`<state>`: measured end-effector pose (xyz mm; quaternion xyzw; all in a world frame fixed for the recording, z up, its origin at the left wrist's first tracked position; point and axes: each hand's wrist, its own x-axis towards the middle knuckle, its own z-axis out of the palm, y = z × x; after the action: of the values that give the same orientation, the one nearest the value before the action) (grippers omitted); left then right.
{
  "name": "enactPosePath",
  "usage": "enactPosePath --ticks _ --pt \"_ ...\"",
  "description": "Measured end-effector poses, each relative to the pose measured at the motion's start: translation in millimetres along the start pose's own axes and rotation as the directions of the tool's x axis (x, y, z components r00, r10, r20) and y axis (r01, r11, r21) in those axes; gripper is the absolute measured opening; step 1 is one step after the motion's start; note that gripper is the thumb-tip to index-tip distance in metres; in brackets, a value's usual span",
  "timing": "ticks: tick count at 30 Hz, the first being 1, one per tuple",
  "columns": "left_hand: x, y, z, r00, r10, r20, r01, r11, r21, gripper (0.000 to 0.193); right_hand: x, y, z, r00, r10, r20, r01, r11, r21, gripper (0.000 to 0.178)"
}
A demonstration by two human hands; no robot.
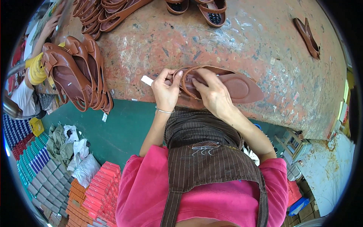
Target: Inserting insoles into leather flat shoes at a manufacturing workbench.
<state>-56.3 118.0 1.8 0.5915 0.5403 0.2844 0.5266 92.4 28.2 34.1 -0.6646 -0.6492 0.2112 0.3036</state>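
A brown sandal with a ribbed elastic strap lies sideways at the table's near edge. Its pointed front, toward the right, bears a brown insole with a raised oval pad. My left hand, wearing a bracelet, is closed in a pinch at the heel end, by the strap. From beside its fingers a white tag sticks out to the left. My right hand reaches over the sandal's middle, its bent fingers gripping there with the tips inside on the footbed. Part of the footbed is hidden under my hands.
Brown bow-topped shoes stand stacked at the table's left edge; more strapped sandals lie behind. A single brown shoe lies far right on the worn table. Red boxes fill the lower left. Another person's hand shows upper left.
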Motion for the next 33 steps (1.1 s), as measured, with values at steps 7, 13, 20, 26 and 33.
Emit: enactPosePath --ticks 7,13,20,26,33 --pt "12 11 4 0.996 0.085 -0.033 -0.082 0.994 0.078 0.017 3 4 -6 0.98 -0.135 0.144 0.152 0.982 -0.109 0.035" --pt "13 18 2 0.986 0.165 -0.01 -0.158 0.962 0.222 0.023 -15 -8 -27 0.996 -0.009 0.09 0.06 0.812 -0.581 0.027" --pt "-63 -3 13 0.96 0.043 0.278 -0.114 0.963 0.243 0.012 17 27 -62 0.691 0.033 -0.722 -0.566 0.646 -0.512 0.034" --pt "-114 19 43 0.797 0.376 0.473 -0.58 0.695 0.426 0.021 -6 10 -93 0.885 0.257 -0.389 -0.175 0.956 0.234 0.03" --pt "-118 5 73 0.616 0.453 0.644 -0.769 0.523 0.368 0.055 -64 -4 -42 0.958 0.165 -0.233 -0.209 0.961 -0.18 0.044"
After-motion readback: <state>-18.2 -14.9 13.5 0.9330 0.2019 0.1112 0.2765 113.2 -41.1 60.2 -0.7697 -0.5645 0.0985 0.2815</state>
